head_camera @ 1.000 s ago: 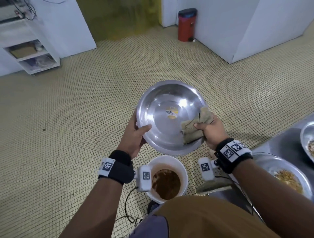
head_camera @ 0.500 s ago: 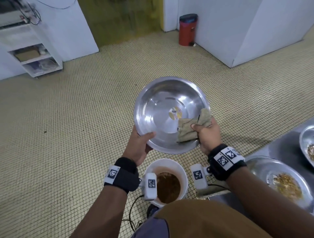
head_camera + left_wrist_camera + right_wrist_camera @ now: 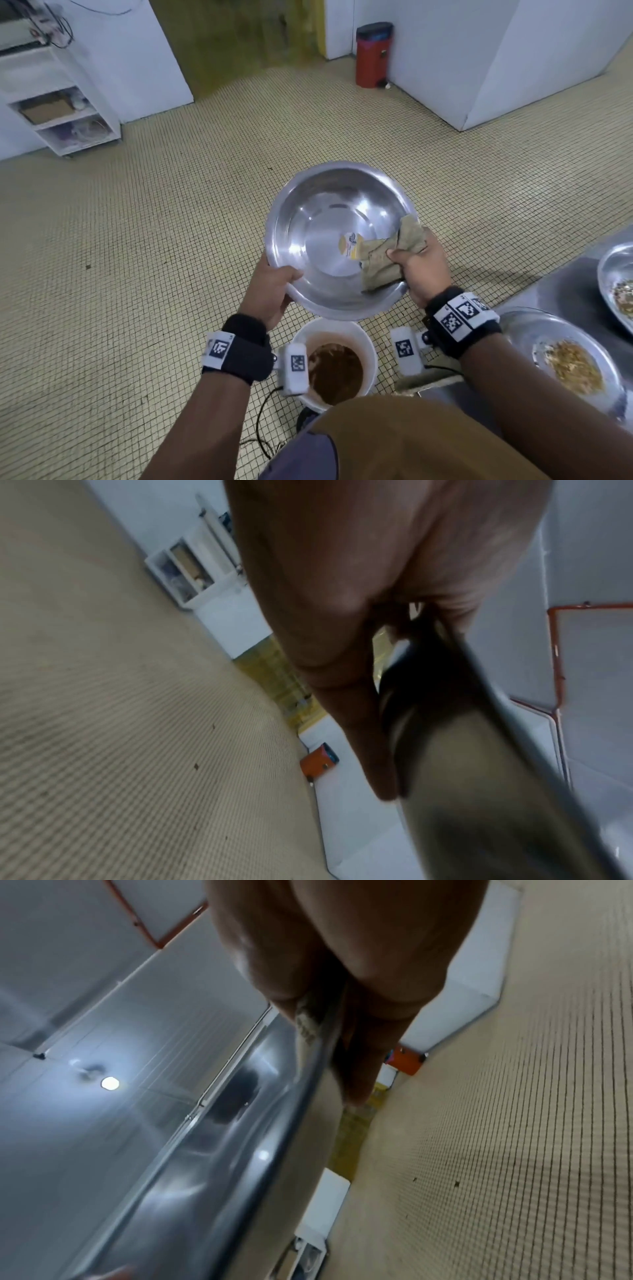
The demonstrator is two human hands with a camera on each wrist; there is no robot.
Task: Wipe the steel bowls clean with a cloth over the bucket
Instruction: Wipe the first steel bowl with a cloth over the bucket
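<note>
While the left hand (image 3: 270,291) grips the near left rim of the steel bowl (image 3: 329,240), thumb inside and fingers (image 3: 349,718) under it, the bowl is held up in the air, tipped toward the person, just above the white bucket (image 3: 334,330) on the tiled floor (image 3: 154,257). The bucket has brown water in it. The right hand (image 3: 423,270) is closed around a folded tan cloth (image 3: 388,258) and pinches it against the right rim of the bowl, with the cloth lying on the inside wall. A small yellow sticker (image 3: 349,245) sits on the bottom of the bowl, just beside the cloth. In the right wrist view, the cloth (image 3: 306,1023) is squeezed between the thumb and the bowl rim. At the right, on the near edge of the steel worktop (image 3: 565,291), a dirty bowl (image 3: 524,329) holds food scraps, and another bowl (image 3: 613,270) sits farther back. A red bin (image 3: 372,56) stands by the far wall.
</note>
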